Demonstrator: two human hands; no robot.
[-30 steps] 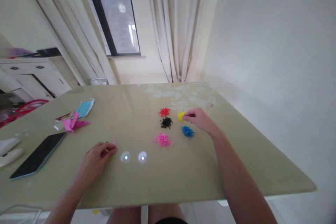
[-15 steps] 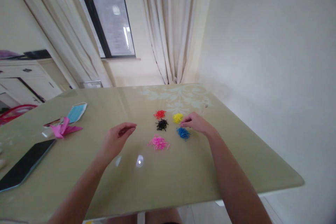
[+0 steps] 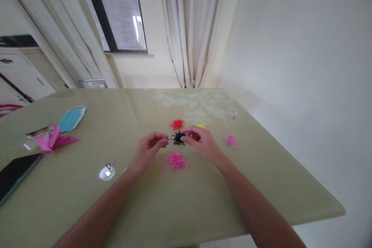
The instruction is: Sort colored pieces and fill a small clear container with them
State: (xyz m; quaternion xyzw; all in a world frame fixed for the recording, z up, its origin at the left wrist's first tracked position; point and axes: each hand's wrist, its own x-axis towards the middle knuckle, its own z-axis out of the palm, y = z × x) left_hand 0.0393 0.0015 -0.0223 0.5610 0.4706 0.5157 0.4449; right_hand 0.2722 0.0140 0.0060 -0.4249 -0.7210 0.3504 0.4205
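Note:
My left hand (image 3: 151, 147) pinches a small blue rubber band (image 3: 169, 139) between thumb and fingertips. Just right of it, my right hand (image 3: 200, 141) reaches over a pile of black rubber bands (image 3: 178, 138), its thumb and forefinger slightly apart at the pile's edge. Behind the black pile sits a red pile (image 3: 177, 124), and in front of it a pink pile (image 3: 176, 160). A bit of the yellow pile (image 3: 200, 126) shows past my right knuckles. The blue pile is hidden behind my right hand.
On the greenish table (image 3: 162, 209) a small pink coil (image 3: 231, 140) lies to the right. A black loop (image 3: 108, 166) lies left of my left forearm. Farther left are a blue face mask (image 3: 71, 119), a folded pink paper shape (image 3: 54, 139) and a dark tablet (image 3: 19, 172).
My left hand has moved right and now holds a blue band. My right hand has moved left from between the yellow and blue piles to the black pile. The view has shifted slightly.

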